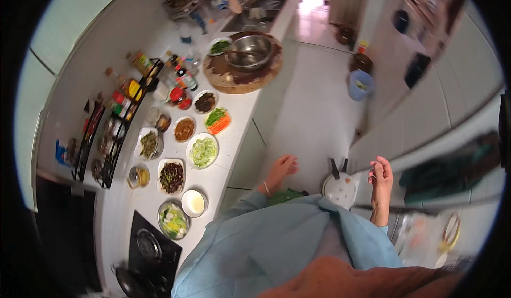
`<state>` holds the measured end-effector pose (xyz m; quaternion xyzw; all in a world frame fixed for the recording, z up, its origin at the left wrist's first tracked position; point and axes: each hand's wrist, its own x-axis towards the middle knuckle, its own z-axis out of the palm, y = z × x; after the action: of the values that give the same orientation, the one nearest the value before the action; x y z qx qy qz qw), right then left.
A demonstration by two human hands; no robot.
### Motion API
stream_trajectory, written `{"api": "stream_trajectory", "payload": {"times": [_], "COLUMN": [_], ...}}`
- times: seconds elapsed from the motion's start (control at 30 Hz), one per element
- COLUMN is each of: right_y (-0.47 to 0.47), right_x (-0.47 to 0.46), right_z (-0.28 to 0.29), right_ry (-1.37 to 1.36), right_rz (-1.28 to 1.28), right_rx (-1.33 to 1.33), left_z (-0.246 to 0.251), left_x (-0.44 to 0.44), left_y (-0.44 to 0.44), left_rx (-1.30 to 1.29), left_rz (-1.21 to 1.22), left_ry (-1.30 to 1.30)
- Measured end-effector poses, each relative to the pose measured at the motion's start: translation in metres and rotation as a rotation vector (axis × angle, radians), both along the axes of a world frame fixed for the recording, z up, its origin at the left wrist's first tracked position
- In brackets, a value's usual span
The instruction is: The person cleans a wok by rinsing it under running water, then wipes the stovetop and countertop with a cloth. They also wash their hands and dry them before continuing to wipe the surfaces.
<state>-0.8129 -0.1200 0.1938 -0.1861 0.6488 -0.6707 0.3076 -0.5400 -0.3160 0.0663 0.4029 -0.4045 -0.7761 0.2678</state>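
Observation:
Loosely curled and empty, my left hand (pixel 282 170) hangs over the floor a little to the right of the counter edge, with a bracelet on the wrist. My right hand (pixel 382 180) is raised on the other side, also empty, its fingers bent and slightly apart. Below and between them is a round white pot (pixel 339 190) with black handles. On the counter (pixel 215 178) nearest my left hand are a white bowl of pale liquid (pixel 194 203), a bowl of cut green and white vegetables (pixel 173 220) and a plate of shredded light-green vegetable (pixel 203 150).
Farther along stand a dish of orange and green shreds (pixel 218 120) and a round wooden chopping board (pixel 227 80) carrying a metal bowl (pixel 251 52). Bottles fill a black wall rack (pixel 127 128). A cooktop (pixel 153 250) lies lower left. A blue bucket (pixel 360 85) stands on the floor.

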Motion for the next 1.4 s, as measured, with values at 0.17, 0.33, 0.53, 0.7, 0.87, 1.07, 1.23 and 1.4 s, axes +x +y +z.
{"api": "stream_trajectory", "payload": {"times": [0.17, 0.33, 0.53, 0.7, 0.87, 1.07, 1.23, 1.4], "right_y": [-0.132, -0.268, -0.41, -0.515, -0.626, -0.753, -0.839, -0.926], "right_x": [-0.059, -0.096, -0.142, -0.188, -0.232, -0.332, -0.449, -0.533], "right_z": [-0.01, -0.042, -0.037, -0.046, -0.051, -0.054, -0.043, -0.033], "right_ry": [0.009, 0.08, 0.129, 0.141, 0.198, 0.225, 0.308, 0.384], "right_rz": [0.206, 0.37, 0.443, 0.539, 0.675, 0.689, 0.732, 0.712], "right_rx": [0.045, 0.063, 0.119, 0.055, 0.071, 0.005, 0.082, 0.06], "left_z": [-0.008, -0.06, -0.044, 0.005, 0.024, 0.029, 0.032, 0.03], "left_x": [-0.041, -0.043, -0.118, -0.197, -0.236, -0.315, -0.428, -0.495], "left_y": [-0.086, -0.169, -0.297, -0.385, -0.455, -0.553, -0.657, -0.767], "left_rx": [-0.006, 0.081, -0.008, -0.289, -0.294, -0.225, -0.235, -0.302], "left_rz": [0.168, 0.285, 0.095, -0.09, -0.059, 0.159, 0.323, 0.429], "left_ry": [0.019, -0.032, -0.029, 0.062, 0.009, -0.066, -0.057, -0.075]}}
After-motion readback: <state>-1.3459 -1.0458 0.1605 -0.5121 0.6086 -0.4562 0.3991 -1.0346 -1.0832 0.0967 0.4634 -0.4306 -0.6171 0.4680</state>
